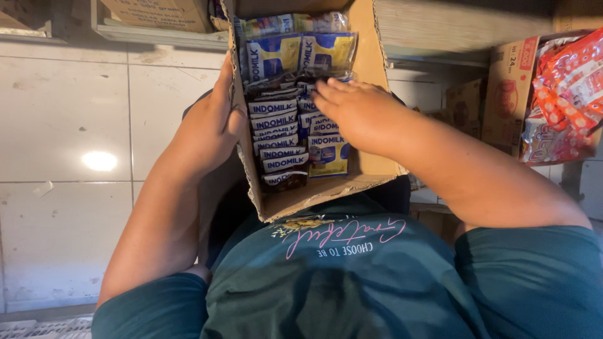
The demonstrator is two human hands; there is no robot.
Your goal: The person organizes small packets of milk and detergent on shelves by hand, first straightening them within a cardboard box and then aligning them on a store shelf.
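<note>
An open cardboard box (377,166) sat at the centre of the frame, resting against the person's dark green shirt (339,282). The left hand (210,125) pressed flat against the box's outer left wall, fingers spread and closed on nothing. The right hand (355,113) reached inside from the right, its fingers (326,94) loosely extended and resting on the blue and yellow sachets (279,122) stacked in rows, not clearly gripping any. At the right edge of the frame, red and white packets (565,94) spilled from another carton (509,88). White floor tiles (63,125) filled the left side.
</note>
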